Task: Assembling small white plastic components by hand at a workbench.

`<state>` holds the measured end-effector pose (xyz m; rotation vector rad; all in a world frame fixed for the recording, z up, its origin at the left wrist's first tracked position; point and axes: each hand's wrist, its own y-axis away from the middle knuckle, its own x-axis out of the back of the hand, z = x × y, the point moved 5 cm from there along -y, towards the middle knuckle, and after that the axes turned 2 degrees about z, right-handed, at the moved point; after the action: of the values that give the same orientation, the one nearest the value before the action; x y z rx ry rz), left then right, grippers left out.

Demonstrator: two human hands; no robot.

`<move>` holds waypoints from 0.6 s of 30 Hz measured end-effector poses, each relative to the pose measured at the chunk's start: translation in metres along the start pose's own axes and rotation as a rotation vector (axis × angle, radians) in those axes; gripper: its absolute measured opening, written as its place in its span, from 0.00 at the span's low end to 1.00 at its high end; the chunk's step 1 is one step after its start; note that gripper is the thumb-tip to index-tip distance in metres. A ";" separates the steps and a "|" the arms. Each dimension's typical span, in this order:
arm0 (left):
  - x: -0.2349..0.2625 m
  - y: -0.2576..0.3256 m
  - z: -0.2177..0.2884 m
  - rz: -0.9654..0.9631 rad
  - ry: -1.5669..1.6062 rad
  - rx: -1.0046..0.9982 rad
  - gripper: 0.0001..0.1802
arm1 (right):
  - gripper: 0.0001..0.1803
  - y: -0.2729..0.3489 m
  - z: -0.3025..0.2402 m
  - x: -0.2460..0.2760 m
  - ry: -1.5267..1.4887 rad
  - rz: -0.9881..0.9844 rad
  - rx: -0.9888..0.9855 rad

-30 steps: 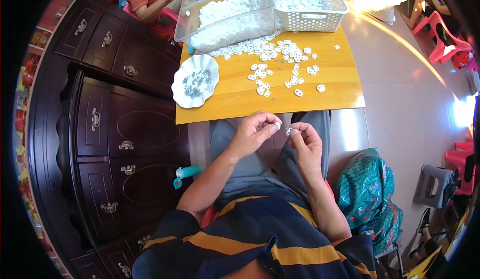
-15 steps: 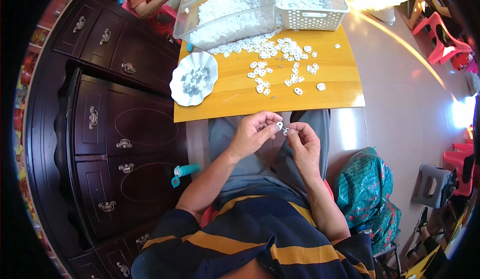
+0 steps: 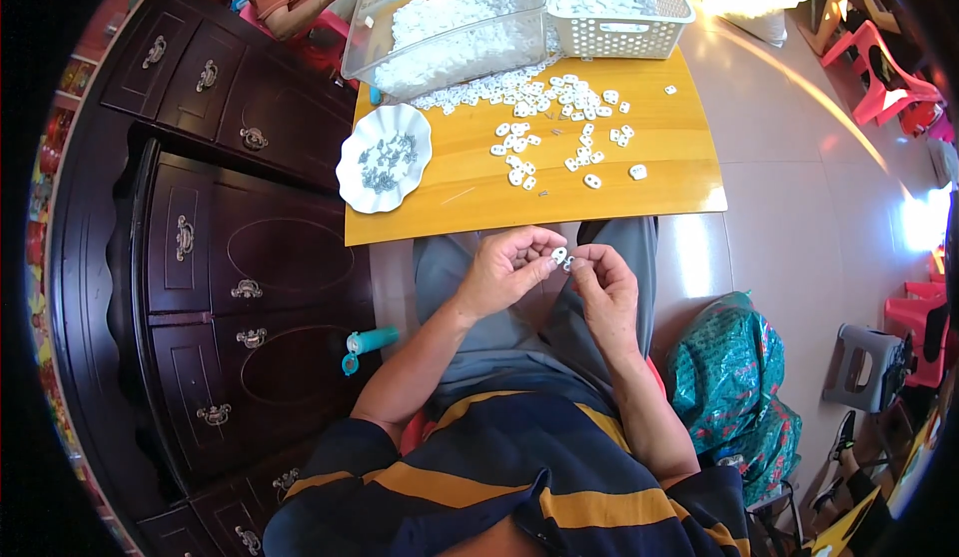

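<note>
Above my lap, just off the table's near edge, my left hand [image 3: 504,272] pinches a small white plastic piece [image 3: 558,255] with dark holes between thumb and fingertips. My right hand [image 3: 607,295] is closed on a tiny pale part [image 3: 568,264], too small to name, held right up against the white piece. Whether the two parts are joined I cannot tell. Beyond my hands, more white plastic pieces [image 3: 592,181] lie scattered over the yellow wooden table [image 3: 450,172]. A white scalloped dish [image 3: 354,162] with small grey parts [image 3: 390,162] stands at the table's left edge.
A see-through bin [image 3: 440,75] and a white perforated basket [image 3: 624,42], both full of white pieces, stand at the far side. Another person's arm [image 3: 315,7] reaches in there. Dark drawers [image 3: 200,217] line the left; a green plastic bag [image 3: 724,387] sits right.
The tiny part in my right hand has come closer to the white piece in my left. Both hands keep their pinch, and the view has shifted slightly.
</note>
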<state>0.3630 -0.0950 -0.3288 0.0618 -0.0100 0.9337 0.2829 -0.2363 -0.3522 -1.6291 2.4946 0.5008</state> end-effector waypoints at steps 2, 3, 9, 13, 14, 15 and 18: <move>0.000 0.000 0.000 0.001 0.001 0.010 0.13 | 0.03 0.000 0.001 0.001 0.008 0.008 -0.004; 0.000 0.000 0.000 0.002 0.002 0.021 0.13 | 0.03 0.000 0.001 0.001 0.008 0.008 -0.005; -0.001 -0.003 0.013 -0.042 -0.199 -0.070 0.12 | 0.03 0.000 0.000 0.001 0.032 0.004 -0.001; -0.004 -0.004 0.012 -0.062 -0.240 -0.051 0.12 | 0.03 0.000 0.002 0.001 0.019 0.000 -0.007; -0.004 -0.004 0.011 -0.057 -0.224 -0.056 0.12 | 0.03 0.000 0.002 0.002 0.013 0.001 -0.013; -0.004 -0.004 0.011 -0.052 -0.209 -0.061 0.13 | 0.03 -0.001 0.002 0.002 0.013 0.001 -0.013; -0.003 -0.006 0.009 -0.058 -0.234 -0.070 0.13 | 0.04 -0.001 0.004 0.002 -0.037 -0.014 -0.049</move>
<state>0.3665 -0.1013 -0.3197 0.1057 -0.2564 0.8631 0.2829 -0.2371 -0.3567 -1.6381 2.4619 0.5897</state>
